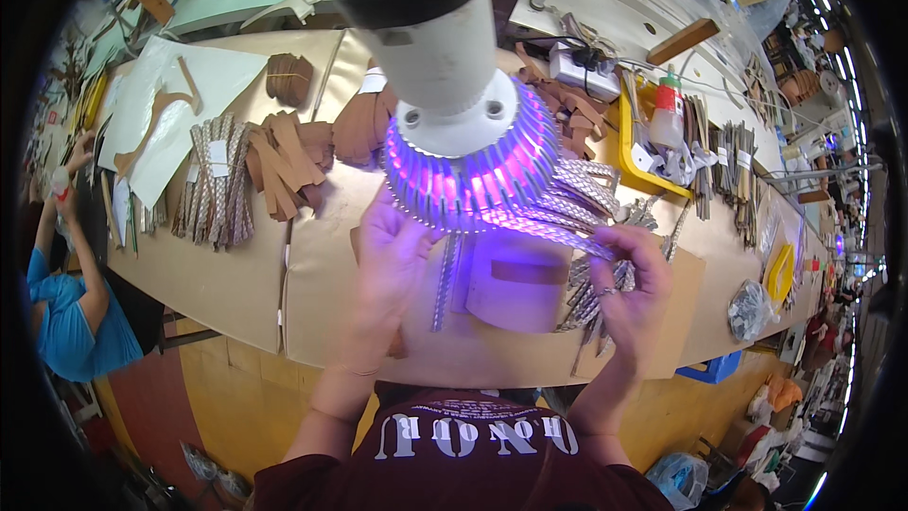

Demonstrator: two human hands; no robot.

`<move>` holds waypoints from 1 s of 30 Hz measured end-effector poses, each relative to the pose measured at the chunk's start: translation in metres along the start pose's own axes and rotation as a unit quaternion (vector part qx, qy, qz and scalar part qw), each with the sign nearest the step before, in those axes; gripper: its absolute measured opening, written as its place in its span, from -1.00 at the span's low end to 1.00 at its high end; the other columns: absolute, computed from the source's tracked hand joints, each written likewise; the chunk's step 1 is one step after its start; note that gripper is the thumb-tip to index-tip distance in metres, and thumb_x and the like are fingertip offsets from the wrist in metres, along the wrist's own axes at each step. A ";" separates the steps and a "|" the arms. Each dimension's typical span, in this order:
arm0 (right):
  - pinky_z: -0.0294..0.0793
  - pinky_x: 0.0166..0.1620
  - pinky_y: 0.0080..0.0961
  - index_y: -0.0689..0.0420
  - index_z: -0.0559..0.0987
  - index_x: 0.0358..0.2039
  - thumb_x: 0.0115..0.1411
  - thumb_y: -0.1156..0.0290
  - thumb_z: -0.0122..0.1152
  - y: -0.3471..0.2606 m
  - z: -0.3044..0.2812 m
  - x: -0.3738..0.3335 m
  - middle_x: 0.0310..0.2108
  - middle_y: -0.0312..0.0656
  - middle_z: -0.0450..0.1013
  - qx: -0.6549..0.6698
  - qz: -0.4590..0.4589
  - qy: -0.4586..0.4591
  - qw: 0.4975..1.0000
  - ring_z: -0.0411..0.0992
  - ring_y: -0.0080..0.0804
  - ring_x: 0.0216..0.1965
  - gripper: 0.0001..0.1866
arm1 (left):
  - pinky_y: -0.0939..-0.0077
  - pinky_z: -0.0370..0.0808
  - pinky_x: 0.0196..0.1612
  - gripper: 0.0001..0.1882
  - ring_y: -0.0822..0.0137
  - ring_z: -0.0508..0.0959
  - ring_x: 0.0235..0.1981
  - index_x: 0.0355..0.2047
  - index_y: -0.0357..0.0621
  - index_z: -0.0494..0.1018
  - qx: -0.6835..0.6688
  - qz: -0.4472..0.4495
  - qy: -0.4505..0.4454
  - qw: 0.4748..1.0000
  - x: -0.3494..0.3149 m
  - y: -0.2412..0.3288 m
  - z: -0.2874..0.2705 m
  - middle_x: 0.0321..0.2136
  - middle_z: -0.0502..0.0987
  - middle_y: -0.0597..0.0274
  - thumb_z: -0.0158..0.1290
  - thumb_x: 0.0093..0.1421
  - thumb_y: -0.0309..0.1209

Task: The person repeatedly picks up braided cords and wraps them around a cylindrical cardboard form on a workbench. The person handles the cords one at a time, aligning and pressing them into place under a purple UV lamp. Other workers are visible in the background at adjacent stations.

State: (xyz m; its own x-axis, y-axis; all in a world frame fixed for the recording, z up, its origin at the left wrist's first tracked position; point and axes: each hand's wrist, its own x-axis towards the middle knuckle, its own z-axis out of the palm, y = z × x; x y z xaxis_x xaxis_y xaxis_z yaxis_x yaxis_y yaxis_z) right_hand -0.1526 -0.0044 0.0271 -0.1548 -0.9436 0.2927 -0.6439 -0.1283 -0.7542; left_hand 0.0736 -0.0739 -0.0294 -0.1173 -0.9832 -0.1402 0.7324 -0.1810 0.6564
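My right hand [632,274] is closed, thumb and fingers pinching the end of a silvery-beige braided strap [544,227]. The strap runs left under a ribbed lamp [463,170] glowing purple. My left hand [397,238] is at the lamp's left rim; the lamp hides most of its fingers, so I cannot tell what they hold. More braided straps [586,185] fan out behind my right hand. Another braided strap [443,289] lies on the table between my hands. Beside it, under the purple light, is a pale panel [515,303] with a brown strip [530,272] across it.
Bundled braided straps [216,185] and brown leather strips [284,166] lie on the left. A yellow tray [632,147] with a glue bottle [668,114] stands at the back right. A clear plastic bag [749,310] lies near the right edge. A person in blue [83,322] works at far left.
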 end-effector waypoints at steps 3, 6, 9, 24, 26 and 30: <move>0.44 -0.21 -0.61 0.21 0.59 -0.15 -0.02 0.76 0.26 0.001 -0.006 -0.003 -0.24 -0.18 0.52 0.011 0.044 0.006 0.999 0.45 -0.50 -0.32 -0.62 | 0.40 0.59 -0.04 -0.50 0.36 0.62 -0.15 0.15 -0.30 0.25 -0.027 0.011 -0.012 1.000 -0.002 -0.010 0.008 -0.10 0.55 0.11 -0.13 0.19 -0.79; 0.44 -0.15 -0.58 0.20 0.59 -0.14 -0.01 0.71 0.28 -0.002 -0.006 0.000 -0.21 -0.17 0.51 -0.012 0.058 0.000 0.998 0.48 -0.46 -0.24 -0.64 | 0.52 0.56 -0.09 -0.66 0.47 0.59 -0.18 0.02 -0.32 0.35 0.034 0.033 -0.024 0.999 -0.002 -0.018 0.013 -0.15 0.57 0.20 -0.03 0.22 -0.71; 0.43 -0.06 -0.47 0.17 0.59 -0.14 0.01 0.55 0.37 -0.015 -0.006 0.006 -0.20 -0.17 0.52 -0.153 -0.007 -0.002 0.988 0.49 -0.33 -0.19 -0.66 | 0.61 0.52 -0.15 -0.73 0.55 0.57 -0.22 -0.02 -0.32 0.41 0.060 0.049 -0.041 0.996 -0.002 -0.022 0.015 -0.18 0.59 0.25 0.05 0.27 -0.60; 0.34 -0.47 -0.47 0.27 0.56 -0.34 0.23 0.34 0.28 -0.040 0.014 0.013 -0.58 -0.10 0.46 -0.153 0.160 -0.102 0.970 0.36 -0.36 -0.61 -0.78 | 0.39 0.48 -0.05 -0.65 0.17 0.56 -0.13 0.03 -0.26 0.44 0.481 0.249 -0.072 0.838 -0.053 -0.042 -0.021 -0.07 0.50 0.00 0.12 0.22 -0.52; 0.32 -0.48 -0.48 0.27 0.56 -0.39 0.22 0.32 0.30 -0.042 0.015 0.012 -0.61 -0.12 0.44 -0.162 0.146 -0.138 0.966 0.34 -0.41 -0.62 -0.75 | 0.35 0.48 -0.13 -0.63 0.15 0.53 -0.22 0.01 -0.21 0.48 0.489 0.182 -0.086 0.848 -0.069 -0.049 -0.029 -0.13 0.46 0.02 0.17 0.16 -0.49; 0.28 -0.51 -0.45 0.25 0.56 -0.48 0.18 0.29 0.33 -0.049 0.023 0.009 -0.69 -0.15 0.39 -0.198 0.188 -0.198 0.941 0.30 -0.43 -0.66 -0.73 | 0.30 0.49 -0.21 -0.54 0.12 0.50 -0.29 0.06 -0.15 0.48 0.516 0.130 -0.123 0.838 -0.085 -0.062 -0.034 -0.15 0.40 0.06 0.21 0.12 -0.43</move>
State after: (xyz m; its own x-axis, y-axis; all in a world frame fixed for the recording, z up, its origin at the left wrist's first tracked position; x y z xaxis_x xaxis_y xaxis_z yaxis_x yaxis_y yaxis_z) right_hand -0.1050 -0.0138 0.0529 -0.1872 -0.9492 -0.2528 -0.8403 0.2880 -0.4593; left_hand 0.0607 0.0223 -0.0836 -0.2713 -0.9455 0.1802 -0.2000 0.2385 0.9503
